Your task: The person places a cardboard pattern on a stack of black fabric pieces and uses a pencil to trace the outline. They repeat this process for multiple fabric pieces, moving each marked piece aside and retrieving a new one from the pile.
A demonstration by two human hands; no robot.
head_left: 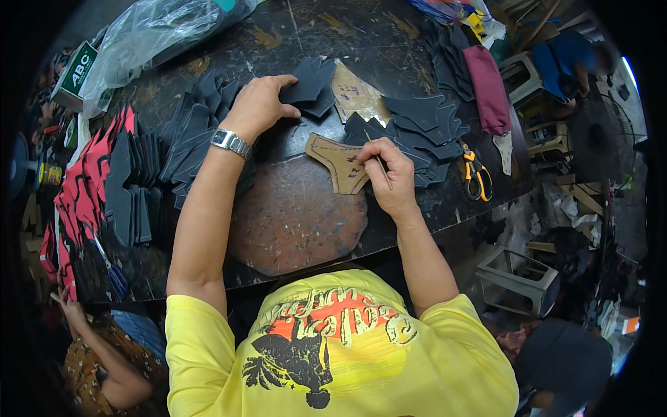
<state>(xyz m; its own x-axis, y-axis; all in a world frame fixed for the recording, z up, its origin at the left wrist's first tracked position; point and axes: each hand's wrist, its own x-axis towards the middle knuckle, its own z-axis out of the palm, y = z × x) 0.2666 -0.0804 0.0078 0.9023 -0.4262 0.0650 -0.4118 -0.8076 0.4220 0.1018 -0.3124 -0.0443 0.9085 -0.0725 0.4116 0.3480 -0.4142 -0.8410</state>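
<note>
My left hand [260, 104], with a metal watch at the wrist, reaches across the dark worktable [292, 42] and pinches a black cut piece [310, 85] from a pile. My right hand [391, 175] grips a thin pen-like stick [379, 162] and rests against a tan cardboard pattern [338, 163] that lies on a round reddish-brown board [295, 219]. A second tan pattern [356, 94] lies beyond, partly under black pieces.
Stacks of black pieces [187, 139] and red pieces [83, 181] stand at the left; more black pieces [424, 125] at the right. Orange-handled scissors [476, 174] lie near the right edge, beside a maroon roll [486, 87]. Another person [104, 354] sits lower left. A plastic bag [153, 35] lies far left.
</note>
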